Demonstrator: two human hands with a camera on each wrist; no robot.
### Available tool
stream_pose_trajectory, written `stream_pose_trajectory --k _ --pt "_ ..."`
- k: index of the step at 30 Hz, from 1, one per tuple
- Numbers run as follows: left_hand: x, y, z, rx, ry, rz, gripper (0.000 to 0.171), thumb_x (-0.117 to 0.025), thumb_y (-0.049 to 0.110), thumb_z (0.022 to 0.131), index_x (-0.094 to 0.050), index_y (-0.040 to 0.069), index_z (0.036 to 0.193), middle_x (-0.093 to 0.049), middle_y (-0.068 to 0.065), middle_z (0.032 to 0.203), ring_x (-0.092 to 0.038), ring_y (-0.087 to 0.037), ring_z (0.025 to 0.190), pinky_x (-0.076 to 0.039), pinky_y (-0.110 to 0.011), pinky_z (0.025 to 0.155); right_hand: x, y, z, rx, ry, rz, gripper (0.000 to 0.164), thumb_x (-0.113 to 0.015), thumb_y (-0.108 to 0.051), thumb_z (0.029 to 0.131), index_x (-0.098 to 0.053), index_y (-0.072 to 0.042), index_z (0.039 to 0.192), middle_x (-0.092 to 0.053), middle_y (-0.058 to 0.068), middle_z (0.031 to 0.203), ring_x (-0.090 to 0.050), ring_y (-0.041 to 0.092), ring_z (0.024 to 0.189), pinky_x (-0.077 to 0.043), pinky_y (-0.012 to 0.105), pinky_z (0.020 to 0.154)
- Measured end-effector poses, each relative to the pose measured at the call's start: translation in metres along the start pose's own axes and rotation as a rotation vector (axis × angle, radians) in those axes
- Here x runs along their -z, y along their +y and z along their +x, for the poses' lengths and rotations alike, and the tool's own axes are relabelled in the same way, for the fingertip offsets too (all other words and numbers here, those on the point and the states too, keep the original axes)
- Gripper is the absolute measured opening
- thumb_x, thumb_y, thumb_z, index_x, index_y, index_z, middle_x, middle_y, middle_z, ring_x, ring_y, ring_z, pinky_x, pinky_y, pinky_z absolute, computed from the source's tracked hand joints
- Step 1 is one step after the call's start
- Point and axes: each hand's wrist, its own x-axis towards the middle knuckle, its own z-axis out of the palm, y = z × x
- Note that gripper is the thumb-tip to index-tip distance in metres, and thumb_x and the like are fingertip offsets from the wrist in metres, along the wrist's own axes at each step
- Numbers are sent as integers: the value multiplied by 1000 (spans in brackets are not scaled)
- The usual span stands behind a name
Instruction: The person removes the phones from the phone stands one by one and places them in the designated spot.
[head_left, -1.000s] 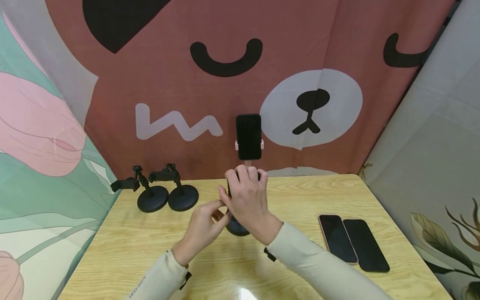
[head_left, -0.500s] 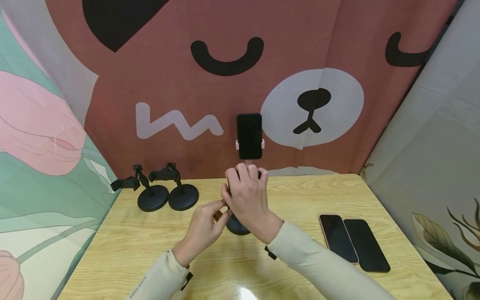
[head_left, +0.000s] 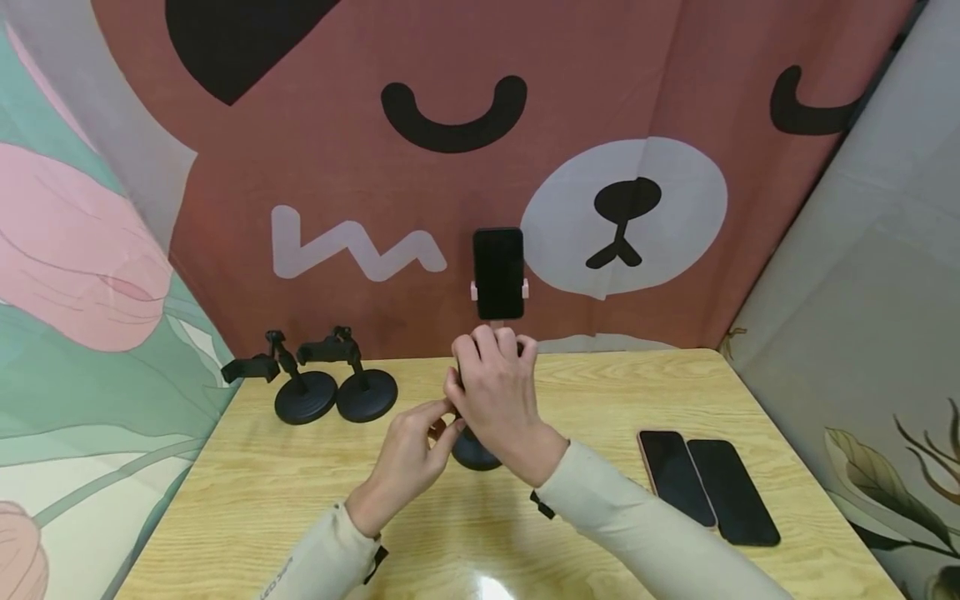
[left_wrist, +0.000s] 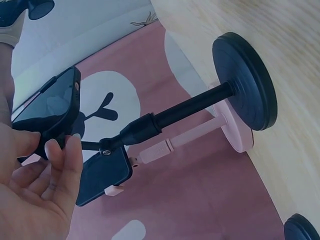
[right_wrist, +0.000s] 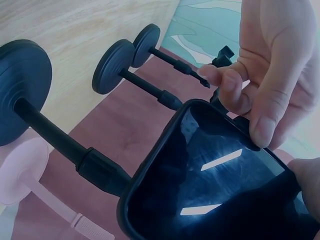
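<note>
A black phone stand stands upright on the table, its round base showing below my hands in the head view. At its top is a black smartphone, dark screen up in the right wrist view. My right hand grips the phone from above, hiding most of it from the head camera. With thumb and fingertips, my left hand pinches the stand's clamp at the phone's edge. How far the clamp's jaws sit round the phone is hidden by the fingers.
Behind stands a pink phone stand bearing another phone. Two black stands with clamps are at the table's back left. Two phones lie side by side at the right. A bear-print curtain hangs behind the table.
Both hands stay at the stand, nearly still. The right thumb has shifted slightly up and right beside the left fingertips.
</note>
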Motion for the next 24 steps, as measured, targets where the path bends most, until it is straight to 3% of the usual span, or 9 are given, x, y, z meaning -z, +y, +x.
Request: stream_pose_trajectory --k 12,24 --pt "5 -6 -4 23 -7 -76 31 -72 6 93 -72 5 124 -77 -10 109 -64 -5 68 -57 -20 62 2 2 2 1 -33 33 20 -80 -20 80 -61 -14 84 -56 3 83 -44 24 80 -35 42 73" --pt "3 -11 -1 52 -2 -146 34 -72 3 92 -71 6 126 -76 -5 94 -57 0 66 -56 -22 61 6 9 0 33 -66 107 23 -82 -21 78 -62 -14 87 -57 3 85 -45 22 83 -38 43 76"
